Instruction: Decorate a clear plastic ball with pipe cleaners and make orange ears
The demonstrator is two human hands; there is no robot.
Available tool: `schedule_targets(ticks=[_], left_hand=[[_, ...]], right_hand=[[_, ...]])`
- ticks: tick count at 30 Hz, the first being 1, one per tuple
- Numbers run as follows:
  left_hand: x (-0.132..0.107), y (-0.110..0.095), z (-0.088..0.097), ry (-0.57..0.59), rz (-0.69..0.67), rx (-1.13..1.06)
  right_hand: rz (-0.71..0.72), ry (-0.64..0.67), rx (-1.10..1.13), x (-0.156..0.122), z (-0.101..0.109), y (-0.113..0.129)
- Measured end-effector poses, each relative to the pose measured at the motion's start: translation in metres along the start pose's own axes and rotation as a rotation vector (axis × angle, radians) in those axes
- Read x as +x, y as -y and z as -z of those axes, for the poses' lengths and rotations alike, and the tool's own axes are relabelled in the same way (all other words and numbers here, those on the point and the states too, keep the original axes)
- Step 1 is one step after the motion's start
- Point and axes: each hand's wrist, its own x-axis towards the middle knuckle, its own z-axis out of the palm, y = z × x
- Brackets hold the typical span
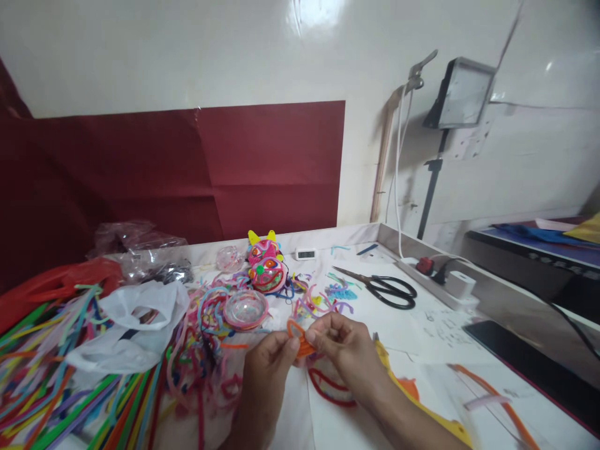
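Observation:
Between my two hands is an orange pipe cleaner bent into loops. My left hand pinches it from the left, thumb against the fingers. From the right, my right hand pinches the same piece with thumb and forefinger. Under my right wrist lies a red pipe cleaner loop on the white paper. Just beyond my hands sits a clear plastic bowl with pink around its rim. Behind it are colourful face-shaped crafts, one with yellow ears.
Black-handled scissors lie at centre right, near a power strip. A yellow-handled tool is partly under my right forearm. Pipe cleaners and a white plastic bag fill the left. A dark phone-like slab lies right.

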Motion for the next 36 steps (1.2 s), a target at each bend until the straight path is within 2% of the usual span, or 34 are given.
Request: schedule_targets(ticks=[3, 7, 9, 14, 19, 24, 30, 36], left_hand=[[-0.001, 0.001, -0.001, -0.047, -0.034, 0.013], [0.000, 0.000, -0.006, -0.059, 0.060, -0.209], [0.000, -0.001, -0.008, -0.049, 0.077, -0.246], [0.001, 0.000, -0.005, -0.078, 0.043, -0.137], [0.000, -0.002, -0.006, -0.085, 0.066, -0.149], [-0.001, -0.006, -0.007, -0.058, 0.102, -0.184], [0.000, -0.004, -0.005, -0.062, 0.080, -0.175], [-0.001, -0.008, -0.004, -0.061, 0.041, -0.144]], right_hand=[[0.036, 0.022, 0.036, 0.000, -0.004, 0.000], [0.037, 0.011, 0.058, 0.001, -0.006, -0.001], [0.025, 0.029, 0.053, 0.001, -0.006, -0.002], [0.031, 0.087, -0.041, 0.001, 0.001, -0.008], [0.034, 0.054, -0.109, 0.004, 0.006, -0.013], [0.011, 0.087, -0.071, 0.004, 0.005, -0.012], [-0.003, 0.066, -0.047, 0.003, 0.002, -0.008], [-0.102, 0.166, 0.049, 0.004, -0.001, -0.002]])
